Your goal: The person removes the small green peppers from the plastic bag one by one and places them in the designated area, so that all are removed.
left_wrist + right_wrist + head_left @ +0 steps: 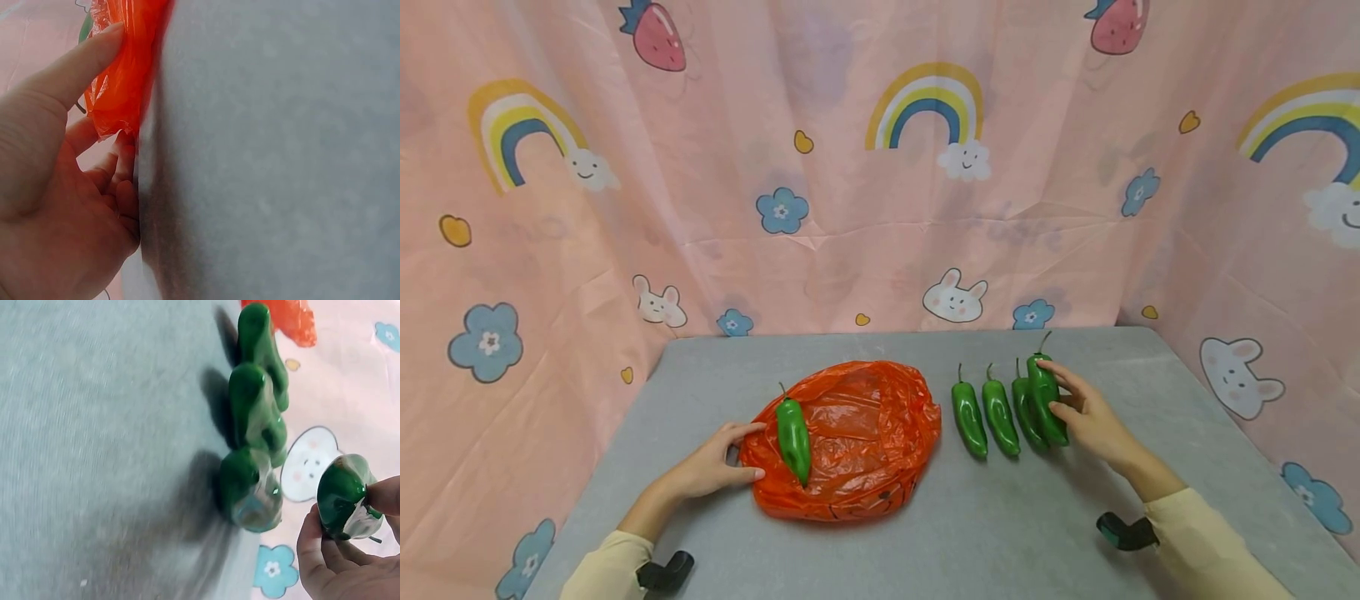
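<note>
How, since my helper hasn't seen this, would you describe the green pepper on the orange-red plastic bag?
On the grey tabletop sits a crumpled orange-red plastic bag. Toward its left side lies a glossy, tapering green pepper. It alone is on the bag, unlike the other green peppers.

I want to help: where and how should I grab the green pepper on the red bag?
I'd pinch the green pepper round its wide middle, coming from above: it lies flat on the red bag, topside uncovered, and its body narrows towards the tip.
</note>
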`<move>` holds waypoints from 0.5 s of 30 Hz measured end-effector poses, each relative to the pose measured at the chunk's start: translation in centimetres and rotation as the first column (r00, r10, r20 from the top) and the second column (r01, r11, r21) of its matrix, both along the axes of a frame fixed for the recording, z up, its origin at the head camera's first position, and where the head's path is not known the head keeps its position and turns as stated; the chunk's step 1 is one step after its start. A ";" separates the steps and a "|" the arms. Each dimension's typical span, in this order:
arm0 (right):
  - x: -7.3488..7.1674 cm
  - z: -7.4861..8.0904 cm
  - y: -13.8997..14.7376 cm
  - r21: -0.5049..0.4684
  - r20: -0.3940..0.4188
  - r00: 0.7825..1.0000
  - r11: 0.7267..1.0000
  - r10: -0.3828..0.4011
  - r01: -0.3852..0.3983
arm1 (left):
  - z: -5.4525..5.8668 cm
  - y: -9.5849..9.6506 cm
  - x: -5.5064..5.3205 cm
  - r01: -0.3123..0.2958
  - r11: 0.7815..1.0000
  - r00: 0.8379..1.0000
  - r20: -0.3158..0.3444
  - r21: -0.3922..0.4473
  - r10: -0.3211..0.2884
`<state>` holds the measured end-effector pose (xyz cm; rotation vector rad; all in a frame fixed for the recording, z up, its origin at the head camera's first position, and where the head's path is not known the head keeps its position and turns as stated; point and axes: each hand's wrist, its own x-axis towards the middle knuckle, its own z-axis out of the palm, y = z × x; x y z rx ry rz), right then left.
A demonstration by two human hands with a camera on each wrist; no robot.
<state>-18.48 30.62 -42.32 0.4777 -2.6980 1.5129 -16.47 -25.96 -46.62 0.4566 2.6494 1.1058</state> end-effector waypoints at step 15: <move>-0.6 -1.4 2.1 0.029 0.048 0.998 0.999 -0.033 0.032 | -0.3 -0.1 -0.1 -0.002 1.000 1.000 0.004 0.004 0.002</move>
